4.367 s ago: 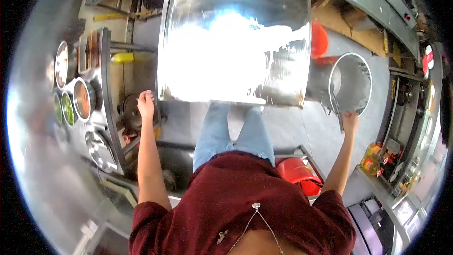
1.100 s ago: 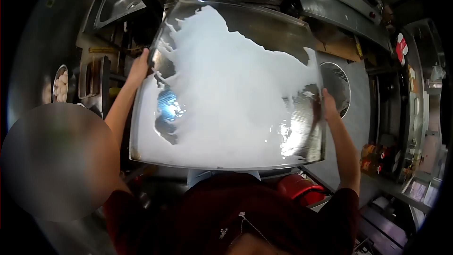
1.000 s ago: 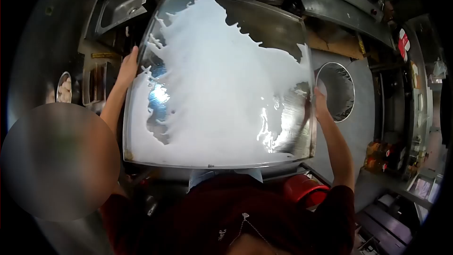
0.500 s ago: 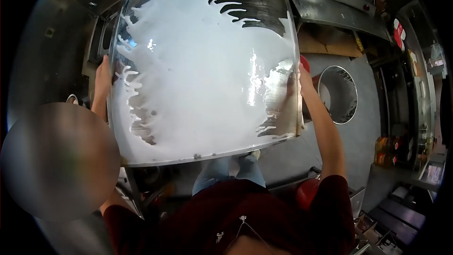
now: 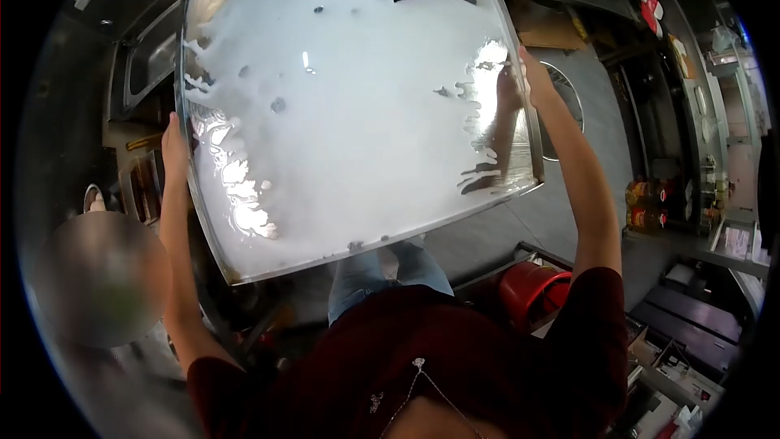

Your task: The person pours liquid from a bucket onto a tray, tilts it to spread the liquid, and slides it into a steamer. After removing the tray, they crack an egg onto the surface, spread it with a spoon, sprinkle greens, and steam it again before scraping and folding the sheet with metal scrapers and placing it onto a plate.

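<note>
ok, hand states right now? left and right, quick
Left hand: closed, gripping the left edge of the tray.
Right hand: closed, gripping the right edge of the same tray.

A dark red short-sleeved top (image 5: 455, 341) covers the torso. Its sleeves (image 5: 597, 309) end well up the arms from the fingers (image 5: 524, 57), leaving the forearms, left hand (image 5: 172, 146) and right hand (image 5: 532, 77) bare. A thin silver chain (image 5: 435, 390) with a small pendant (image 5: 419, 363) lies on the chest, far back from the fingers. Light blue jeans (image 5: 382, 272) clothe the legs.
</note>
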A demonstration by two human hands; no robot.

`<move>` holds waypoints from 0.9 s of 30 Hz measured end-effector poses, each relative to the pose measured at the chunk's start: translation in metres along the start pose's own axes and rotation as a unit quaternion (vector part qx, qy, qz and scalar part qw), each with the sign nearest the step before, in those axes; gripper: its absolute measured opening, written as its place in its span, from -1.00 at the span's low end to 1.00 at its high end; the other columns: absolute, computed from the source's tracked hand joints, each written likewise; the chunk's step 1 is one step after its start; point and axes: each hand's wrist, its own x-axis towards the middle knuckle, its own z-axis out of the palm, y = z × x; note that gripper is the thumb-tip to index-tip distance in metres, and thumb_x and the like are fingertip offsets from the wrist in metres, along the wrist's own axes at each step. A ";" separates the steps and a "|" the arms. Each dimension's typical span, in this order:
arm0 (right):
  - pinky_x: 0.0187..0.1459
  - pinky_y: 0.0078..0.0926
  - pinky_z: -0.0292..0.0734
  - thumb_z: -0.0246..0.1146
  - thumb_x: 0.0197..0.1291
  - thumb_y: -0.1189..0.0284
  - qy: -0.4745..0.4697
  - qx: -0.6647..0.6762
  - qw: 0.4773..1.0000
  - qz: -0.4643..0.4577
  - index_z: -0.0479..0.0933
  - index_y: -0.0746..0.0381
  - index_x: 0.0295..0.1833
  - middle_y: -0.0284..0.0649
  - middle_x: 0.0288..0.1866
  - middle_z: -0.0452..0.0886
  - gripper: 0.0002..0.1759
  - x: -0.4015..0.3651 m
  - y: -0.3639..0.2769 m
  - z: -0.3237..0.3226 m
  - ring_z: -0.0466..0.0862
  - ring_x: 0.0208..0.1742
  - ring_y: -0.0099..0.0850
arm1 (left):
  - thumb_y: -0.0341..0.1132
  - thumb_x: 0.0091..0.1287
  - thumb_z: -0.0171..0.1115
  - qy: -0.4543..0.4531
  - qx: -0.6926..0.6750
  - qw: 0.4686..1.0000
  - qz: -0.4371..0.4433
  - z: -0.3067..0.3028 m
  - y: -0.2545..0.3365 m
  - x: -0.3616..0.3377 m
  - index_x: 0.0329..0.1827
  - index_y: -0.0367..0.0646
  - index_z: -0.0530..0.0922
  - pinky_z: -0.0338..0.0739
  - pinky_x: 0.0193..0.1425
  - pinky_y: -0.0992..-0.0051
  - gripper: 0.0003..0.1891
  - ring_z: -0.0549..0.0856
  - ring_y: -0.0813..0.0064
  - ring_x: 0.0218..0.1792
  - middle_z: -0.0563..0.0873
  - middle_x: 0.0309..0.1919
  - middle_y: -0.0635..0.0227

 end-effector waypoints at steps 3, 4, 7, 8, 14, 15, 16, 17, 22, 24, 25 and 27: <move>-0.28 -0.59 0.43 0.05 0.19 0.13 -0.001 0.041 0.999 -0.030 0.48 0.25 -0.14 -0.28 -0.34 0.54 -0.61 -0.005 -0.003 -0.007 0.52 -0.34 -0.51 | 0.00 0.33 -0.17 0.006 -0.059 0.998 0.002 0.001 0.004 0.013 -0.02 -0.38 0.46 0.28 0.00 0.58 -0.47 0.48 0.48 -0.13 0.55 -0.13 0.23; -0.35 -0.62 0.42 0.04 0.20 0.14 0.010 0.060 0.998 -0.014 0.48 0.25 -0.19 -0.32 -0.41 0.53 -0.63 -0.008 -0.004 -0.009 0.51 -0.42 -0.54 | 0.00 0.34 -0.17 0.005 -0.048 0.998 0.037 0.000 0.011 0.014 -0.05 -0.36 0.47 0.29 -0.05 0.60 -0.48 0.48 0.51 -0.18 0.56 -0.18 0.27; -0.30 -0.58 0.42 -0.01 0.23 0.14 -0.010 0.060 0.998 0.004 0.48 0.24 -0.18 -0.32 -0.36 0.51 -0.63 0.002 0.006 -0.030 0.50 -0.35 -0.52 | 0.01 0.34 -0.17 -0.034 -0.011 0.996 0.085 -0.007 0.036 0.012 -0.22 -0.29 0.51 0.30 -0.29 0.67 -0.52 0.43 0.65 -0.40 0.52 -0.40 0.46; -0.32 -0.58 0.43 0.00 0.22 0.15 0.008 0.063 0.998 0.011 0.48 0.24 -0.19 -0.31 -0.36 0.51 -0.64 0.000 0.004 -0.030 0.50 -0.36 -0.51 | 0.01 0.33 -0.17 -0.008 -0.005 0.997 0.077 -0.003 0.047 0.003 -0.24 -0.28 0.51 0.29 -0.31 0.66 -0.53 0.43 0.65 -0.41 0.51 -0.43 0.46; -0.33 -0.56 0.45 0.03 0.21 0.17 -0.011 0.093 0.995 0.020 0.50 0.23 -0.25 -0.28 -0.39 0.54 -0.66 -0.002 0.006 -0.048 0.51 -0.39 -0.50 | 0.00 0.33 -0.18 -0.023 -0.009 0.999 0.044 0.010 0.026 0.000 -0.20 -0.33 0.49 0.32 -0.23 0.57 -0.51 0.46 0.54 -0.36 0.54 -0.39 0.33; -0.33 -0.55 0.45 0.02 0.22 0.17 -0.009 0.085 0.996 0.025 0.50 0.23 -0.26 -0.28 -0.41 0.54 -0.66 -0.003 0.011 -0.053 0.51 -0.40 -0.50 | 0.00 0.33 -0.18 -0.015 0.003 0.999 0.046 0.016 0.020 0.000 -0.15 -0.38 0.49 0.33 -0.15 0.55 -0.48 0.48 0.50 -0.29 0.57 -0.32 0.28; -0.33 -0.55 0.44 0.02 0.22 0.17 0.011 0.064 0.997 0.028 0.50 0.23 -0.27 -0.28 -0.42 0.53 -0.66 -0.007 0.017 -0.058 0.51 -0.38 -0.50 | 0.00 0.33 -0.18 -0.027 0.004 0.998 0.050 0.023 0.013 -0.002 -0.07 -0.44 0.45 0.30 -0.03 0.53 -0.44 0.48 0.45 -0.18 0.57 -0.21 0.18; -0.33 -0.52 0.44 0.01 0.22 0.16 0.020 0.060 0.997 0.044 0.51 0.23 -0.25 -0.28 -0.41 0.53 -0.65 -0.012 0.025 -0.067 0.51 -0.37 -0.50 | 0.01 0.33 -0.18 -0.033 0.015 0.998 0.053 0.030 0.007 -0.005 -0.09 -0.43 0.46 0.30 -0.05 0.54 -0.44 0.48 0.48 -0.20 0.57 -0.23 0.20; -0.34 -0.47 0.41 0.00 0.21 0.13 0.051 -0.003 0.986 0.159 0.51 0.30 -0.21 -0.21 -0.38 0.53 -0.58 -0.035 0.062 -0.108 0.48 -0.39 -0.44 | 0.05 0.31 -0.17 -0.108 0.054 0.993 -0.011 0.055 -0.036 -0.020 -0.29 -0.36 0.52 0.32 -0.22 0.52 -0.45 0.47 0.51 -0.37 0.57 -0.40 0.32; -0.38 -0.45 0.42 -0.01 0.21 0.13 0.085 -0.045 0.982 0.161 0.51 0.33 -0.21 -0.18 -0.38 0.53 -0.56 -0.049 0.075 -0.116 0.48 -0.43 -0.41 | 0.07 0.30 -0.16 -0.132 0.083 0.987 -0.045 0.065 -0.045 -0.024 -0.30 -0.34 0.52 0.32 -0.23 0.52 -0.45 0.47 0.51 -0.39 0.56 -0.43 0.35; -0.40 -0.43 0.43 -0.01 0.21 0.14 0.090 -0.051 0.982 0.158 0.50 0.34 -0.20 -0.17 -0.39 0.53 -0.56 -0.047 0.089 -0.124 0.49 -0.45 -0.41 | 0.07 0.30 -0.16 -0.147 0.078 0.984 -0.065 0.070 -0.048 -0.027 -0.29 -0.34 0.52 0.32 -0.23 0.51 -0.45 0.47 0.50 -0.39 0.56 -0.43 0.35; -0.44 -0.42 0.45 -0.01 0.21 0.14 0.079 -0.017 0.980 0.181 0.50 0.35 -0.23 -0.17 -0.42 0.52 -0.56 -0.051 0.107 -0.134 0.50 -0.49 -0.39 | 0.12 0.28 -0.18 -0.135 0.108 0.984 -0.051 0.076 -0.044 -0.033 -0.27 -0.36 0.52 0.33 -0.20 0.50 -0.40 0.48 0.49 -0.38 0.57 -0.41 0.32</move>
